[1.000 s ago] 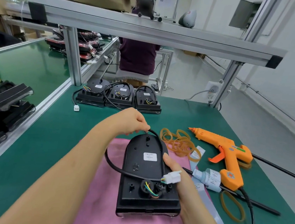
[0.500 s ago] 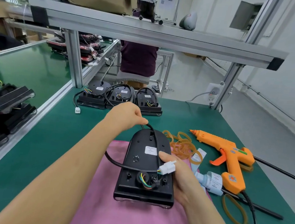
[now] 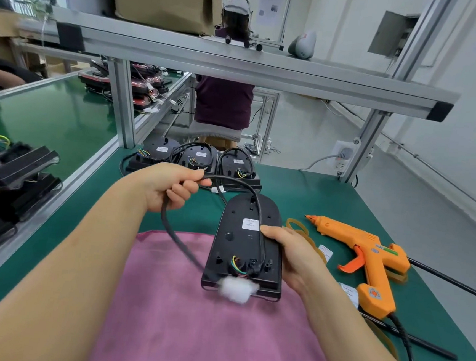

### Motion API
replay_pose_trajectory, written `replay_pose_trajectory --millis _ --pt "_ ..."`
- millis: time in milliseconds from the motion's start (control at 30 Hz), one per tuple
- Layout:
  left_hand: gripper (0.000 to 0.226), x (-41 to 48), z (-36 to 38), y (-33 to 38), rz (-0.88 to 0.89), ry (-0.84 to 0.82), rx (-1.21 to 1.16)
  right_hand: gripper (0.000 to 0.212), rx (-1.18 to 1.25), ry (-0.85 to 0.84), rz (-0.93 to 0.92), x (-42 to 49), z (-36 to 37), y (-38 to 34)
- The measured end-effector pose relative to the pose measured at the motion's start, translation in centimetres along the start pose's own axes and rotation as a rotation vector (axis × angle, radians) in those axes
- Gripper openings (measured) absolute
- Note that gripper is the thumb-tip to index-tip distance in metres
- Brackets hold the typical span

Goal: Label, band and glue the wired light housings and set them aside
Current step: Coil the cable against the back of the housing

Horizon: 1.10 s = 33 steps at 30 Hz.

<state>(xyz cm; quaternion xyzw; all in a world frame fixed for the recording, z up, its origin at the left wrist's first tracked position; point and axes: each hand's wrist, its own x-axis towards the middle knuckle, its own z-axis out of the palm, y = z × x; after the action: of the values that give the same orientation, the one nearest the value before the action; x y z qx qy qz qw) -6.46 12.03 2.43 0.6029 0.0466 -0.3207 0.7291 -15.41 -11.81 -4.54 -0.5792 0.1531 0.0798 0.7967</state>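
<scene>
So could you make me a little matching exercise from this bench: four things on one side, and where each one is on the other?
Things:
1. glue gun
2. black cable
3. housing
4. pink cloth

Places:
a. held by the right hand
b. spread on the table, nearest the person
c. lying on the table at the right
d. gripped by the left hand

Pairs: 1-c, 2-d, 3-a, 4-b.

Housing (image 3: 238,246), right grip (image 3: 293,257) (cable (image 3: 173,236), left grip (image 3: 167,185))
</scene>
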Motion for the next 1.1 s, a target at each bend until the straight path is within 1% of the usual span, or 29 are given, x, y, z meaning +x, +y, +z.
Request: replay_pose_trajectory --millis 33,100,267,433,600,733,833,933,1000,1100 --pt "0.027 -0.2 0.1 0.3 -0.012 -0.032 -0.061 0.013 0.002 0.0 0.006 0.0 0.0 0.0" --pt "0.028 -0.5 0.1 0.5 -0.018 -0.043 -0.07 0.013 0.008 0.002 0.018 -0.1 0.0 0.1" --pt "0.029 -0.4 0.3 -0.9 -0.002 0.074 0.147 0.016 0.063 -0.03 0.041 -0.4 0.0 0.1" --pt "0.029 -0.7 1.9 -2.7 -0.002 0.103 0.315 0.013 0.11 -0.049 0.03 -0.6 0.2 0.3" --pt "0.028 -1.4 3.4 -3.7 0.007 0.082 0.469 0.02 0.104 -0.024 0.008 -0.6 0.4 0.3" --pt "0.032 -1.8 4.0 -4.0 0.019 0.063 0.576 0.026 0.073 -0.003 -0.014 -0.5 0.4 0.5" --pt "0.036 -2.1 4.2 -4.2 0.029 -0.007 0.594 0.025 0.076 -0.002 -0.023 -0.4 0.5 0.6" --pt "0.035 -2.3 4.5 -4.5 0.028 -0.038 0.579 0.023 0.101 -0.02 -0.004 -0.3 0.8 0.7" --pt "0.034 -2.4 4.7 -4.7 0.044 -0.027 0.601 0.025 0.09 -0.008 -0.015 -0.2 1.0 0.7" --pt "0.033 -2.5 5.2 -5.0 0.068 0.021 0.726 0.026 0.067 0.003 -0.046 0.0 1.0 0.8"
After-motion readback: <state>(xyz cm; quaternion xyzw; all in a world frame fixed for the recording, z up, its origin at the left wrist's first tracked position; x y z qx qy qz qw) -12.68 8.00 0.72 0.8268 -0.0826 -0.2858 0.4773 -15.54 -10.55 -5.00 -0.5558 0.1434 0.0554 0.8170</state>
